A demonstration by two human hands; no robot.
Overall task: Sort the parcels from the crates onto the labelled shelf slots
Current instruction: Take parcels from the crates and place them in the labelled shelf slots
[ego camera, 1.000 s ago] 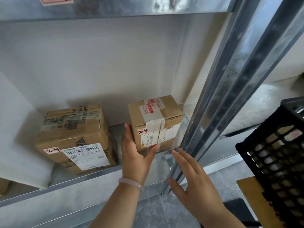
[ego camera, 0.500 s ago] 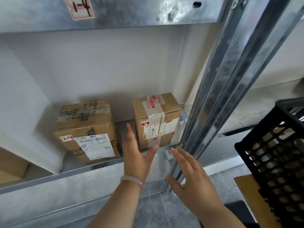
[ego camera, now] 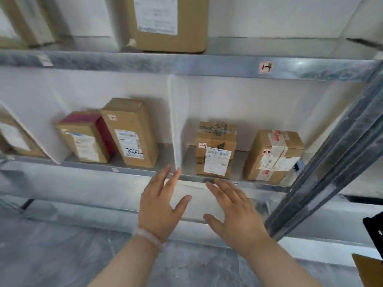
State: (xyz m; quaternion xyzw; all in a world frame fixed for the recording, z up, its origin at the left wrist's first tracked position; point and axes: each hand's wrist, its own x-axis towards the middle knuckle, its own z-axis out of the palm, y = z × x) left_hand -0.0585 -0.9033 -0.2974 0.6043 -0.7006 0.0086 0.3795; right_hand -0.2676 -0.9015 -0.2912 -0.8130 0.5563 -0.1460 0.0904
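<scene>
in front of a metal shelf (ego camera: 207, 65) split by a white divider (ego camera: 178, 121), a big box (ego camera: 167, 23) stands on the upper level. below it, a tall parcel (ego camera: 130, 131) and a red-sided parcel (ego camera: 87, 137) share one slot. in the slot to the right, a taped parcel (ego camera: 273, 156) sits near a labelled parcel (ego camera: 215, 150), not touching. the left hand (ego camera: 159, 208) and right hand (ego camera: 236, 214) hover just before the shelf edge, fingers straight and spread, holding nothing. several parcels look sorted. a black crate (ego camera: 375, 228) shows only a corner, so what remains cannot be told.

The head camera looks forward and slightly down, close to the metal shelf (ego camera: 124, 169).
</scene>
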